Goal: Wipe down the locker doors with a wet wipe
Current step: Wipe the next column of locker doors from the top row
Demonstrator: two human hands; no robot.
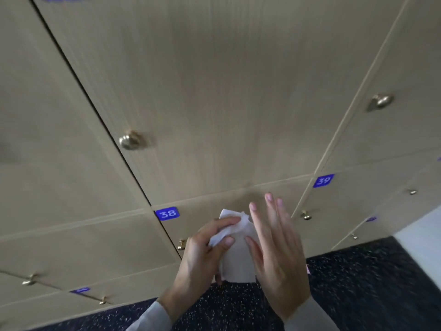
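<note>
Item one: white wet wipe (235,237), which I see held between my two hands in front of the locker doors (214,103), low in the view, just below the blue tag 38 (167,213). Left hand (202,256) pinches its crumpled upper part between thumb and forefinger. Right hand (274,249) has straight, spread fingers, its thumb lying against the wipe's hanging sheet. Below the hands: dark speckled floor (370,283).
</note>
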